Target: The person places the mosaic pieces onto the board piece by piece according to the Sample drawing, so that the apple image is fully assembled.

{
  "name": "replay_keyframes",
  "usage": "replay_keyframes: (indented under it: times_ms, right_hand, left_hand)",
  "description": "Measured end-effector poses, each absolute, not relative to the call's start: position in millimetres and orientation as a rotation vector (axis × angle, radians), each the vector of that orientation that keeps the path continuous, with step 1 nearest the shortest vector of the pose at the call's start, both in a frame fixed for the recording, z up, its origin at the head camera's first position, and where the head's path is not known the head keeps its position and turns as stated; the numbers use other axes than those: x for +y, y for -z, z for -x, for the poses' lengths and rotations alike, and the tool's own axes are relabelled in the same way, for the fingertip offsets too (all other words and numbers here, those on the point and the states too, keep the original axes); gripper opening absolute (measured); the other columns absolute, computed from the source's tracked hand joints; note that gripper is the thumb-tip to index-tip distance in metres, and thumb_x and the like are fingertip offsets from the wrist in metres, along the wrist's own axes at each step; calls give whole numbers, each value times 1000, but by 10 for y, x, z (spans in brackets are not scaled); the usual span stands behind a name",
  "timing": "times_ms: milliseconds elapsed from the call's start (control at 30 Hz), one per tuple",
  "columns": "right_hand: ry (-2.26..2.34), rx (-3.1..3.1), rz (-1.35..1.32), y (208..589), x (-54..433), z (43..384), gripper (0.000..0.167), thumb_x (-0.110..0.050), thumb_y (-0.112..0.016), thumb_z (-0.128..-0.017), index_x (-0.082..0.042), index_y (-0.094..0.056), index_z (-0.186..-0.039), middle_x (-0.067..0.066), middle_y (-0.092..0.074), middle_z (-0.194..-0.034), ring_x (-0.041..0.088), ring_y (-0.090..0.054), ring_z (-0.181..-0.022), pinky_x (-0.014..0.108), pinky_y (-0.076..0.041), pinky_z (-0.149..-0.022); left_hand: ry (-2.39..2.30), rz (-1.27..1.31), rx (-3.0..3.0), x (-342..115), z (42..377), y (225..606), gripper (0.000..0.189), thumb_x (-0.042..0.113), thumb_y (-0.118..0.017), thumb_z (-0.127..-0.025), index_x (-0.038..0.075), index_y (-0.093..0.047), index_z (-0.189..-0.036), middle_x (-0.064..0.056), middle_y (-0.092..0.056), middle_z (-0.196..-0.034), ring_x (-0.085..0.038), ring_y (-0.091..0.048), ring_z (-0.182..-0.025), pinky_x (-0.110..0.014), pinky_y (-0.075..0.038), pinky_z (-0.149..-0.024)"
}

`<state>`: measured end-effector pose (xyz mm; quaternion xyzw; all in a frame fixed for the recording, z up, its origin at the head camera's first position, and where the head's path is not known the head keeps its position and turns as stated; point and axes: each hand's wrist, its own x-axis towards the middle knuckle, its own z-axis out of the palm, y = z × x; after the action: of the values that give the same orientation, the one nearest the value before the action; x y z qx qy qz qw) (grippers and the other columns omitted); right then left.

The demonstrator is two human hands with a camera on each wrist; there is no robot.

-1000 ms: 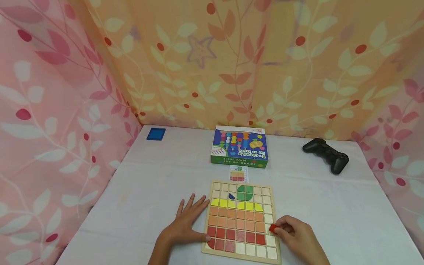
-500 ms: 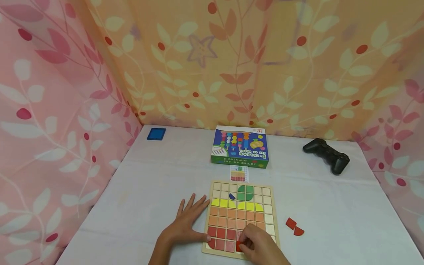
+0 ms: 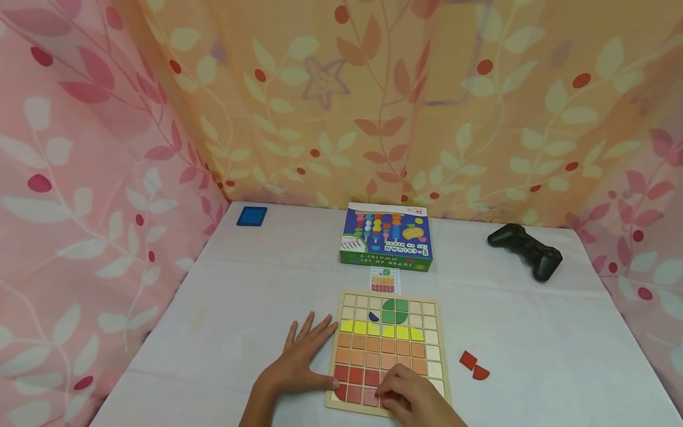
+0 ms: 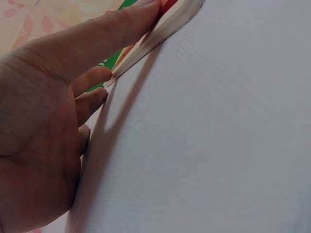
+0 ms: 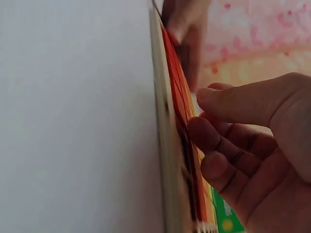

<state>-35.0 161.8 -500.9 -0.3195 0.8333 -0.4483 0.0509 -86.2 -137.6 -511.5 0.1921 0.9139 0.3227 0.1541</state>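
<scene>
A wooden grid board (image 3: 445, 391) lies on the table with green, yellow, orange and red tiles in its cells. My left hand (image 3: 299, 365) rests at its left side with fingers spread, the thumb on the edge by a rounded red tile (image 3: 340, 392). In the left wrist view, the left hand (image 4: 43, 107) has its thumb over the board's rim. My right hand (image 3: 411, 394) is over the bottom row, its curled fingertips at a red square tile they mostly hide. In the right wrist view, the right hand's fingers (image 5: 204, 131) are bent against the board's tiled face.
Two loose red tiles (image 3: 469, 360) lie right of the board, one square and one rounded. Behind it are a small pattern card (image 3: 385, 280) and a bead-set box (image 3: 384, 237). A black game controller (image 3: 525, 250) lies back right, a blue square (image 3: 251, 216) back left.
My right hand has brought a red tile from the board's right side to the bottom row, then shifted slightly left. The two loose red tiles came into view. My left hand has stayed put.
</scene>
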Motion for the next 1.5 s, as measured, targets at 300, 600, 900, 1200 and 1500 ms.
replay_keyframes:
  times_ms: [300, 600, 900, 1200, 1500]
  right_hand:
    - [841, 3174, 331, 4819, 2349, 593, 21, -1, -83, -77, -12, -74, -92, -7, -59, -91, 5, -51, -72, 28, -51, -63]
    - [704, 3136, 151, 4886, 2669, 662, 17, -4, -84, -78, -5, -73, -92, 0, -57, -87, 13, -51, -71, 32, -46, -60]
    - [743, 3129, 127, 4882, 2636, 665, 25, 0, -85, -76, -9, -67, -91, 0, -58, -86, 15, -55, -75, 37, -50, -64]
    - [786, 3070, 91, 4853, 2633, 693, 23, 4, -81, -78, -8, -67, -90, -1, -59, -79, 15, -52, -71, 35, -49, -63]
    - [1046, 3042, 172, 4714, 2385, 645, 21, 5, -80, -80, -9, -70, -92, -7, -66, -82, 8, -58, -73, 27, -54, -65]
  left_hand:
    - [-916, -536, 2626, -1374, 859, 5111, 111, 72, -77, -68, 27, -33, -159, 5, -25, -164, -29, 3, -153, -61, 10, -115]
    - [-925, -557, 2628, -1385, 858, 5137, 110, 72, -77, -69, 26, -33, -159, 4, -25, -164, -30, 2, -153, -61, 10, -115]
    - [-929, -559, 2629, -1378, 852, 5126, 110, 71, -77, -69, 26, -33, -158, 5, -25, -164, -30, 1, -153, -61, 10, -115]
    - [-896, -549, 2637, -1367, 862, 5137, 110, 73, -76, -68, 27, -33, -159, 6, -24, -164, -29, 2, -153, -60, 10, -115]
    - [-927, -568, 2634, -1378, 857, 5119, 111, 68, -80, -68, 24, -33, -158, 3, -25, -164, -30, 2, -153, -59, 10, -115]
